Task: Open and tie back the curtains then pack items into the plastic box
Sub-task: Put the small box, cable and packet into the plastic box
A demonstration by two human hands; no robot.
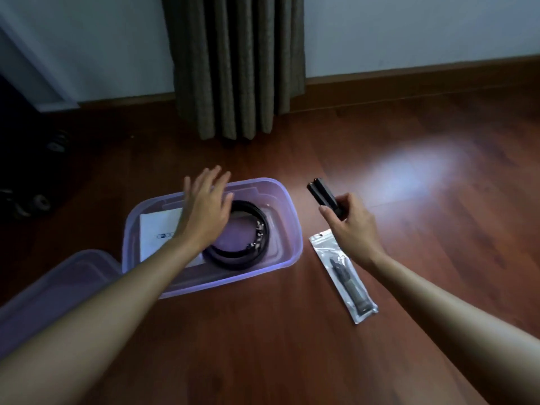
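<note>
Wood floor (pixel 380 361): right grip (pixel 347 220) is pinching light rigid clip (pixel 323 195) low; left grip (pixel 209 206) is hovering open over box (pixel 287 229).

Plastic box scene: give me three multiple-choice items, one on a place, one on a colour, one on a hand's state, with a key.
1. Where is the coiled black belt?
A. Inside the plastic box
B. On the floor by the curtain
C. In the right hand

2. What colour is the box?
A. Green
B. Translucent purple
C. Red

3. What is the right hand doing?
A. Resting flat on the floor
B. Holding a paper
C. Gripping a black object

Key: 1 A, the belt lies within the box walls. 2 B, its walls show purple. 3 C, fingers close round the black object beside the box.
</note>
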